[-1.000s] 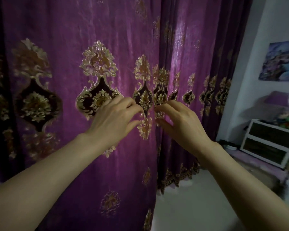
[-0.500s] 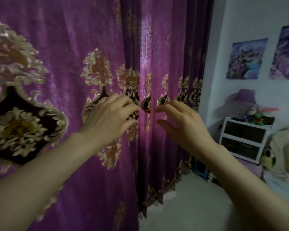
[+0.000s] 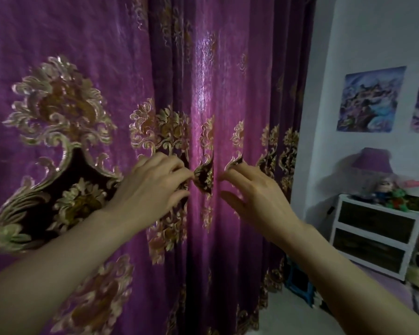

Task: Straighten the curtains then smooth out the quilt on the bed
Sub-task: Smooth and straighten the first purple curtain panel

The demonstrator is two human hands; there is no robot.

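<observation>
A purple curtain (image 3: 87,39) with gold and dark embroidered medallions fills the left and middle of the view, hanging in vertical folds. My left hand (image 3: 150,187) is at chest height with its fingertips pinched on a fold of the fabric at a dark medallion. My right hand (image 3: 257,197) is just to the right, its fingertips tucked into the neighbouring fold and its thumb spread apart below. A lit pleat runs between the two hands. The bed and quilt are out of view.
A white wall with two pictures (image 3: 370,100) stands on the right. Below is a white two-drawer cabinet (image 3: 375,235) holding a purple lamp (image 3: 373,163) and small toys. A blue stool (image 3: 298,279) stands by the curtain's foot. Pale floor shows at bottom centre.
The view has swung right and moved closer to the curtain. Both hands stayed close together on the folds, and the left fingertips have closed on a pleat.
</observation>
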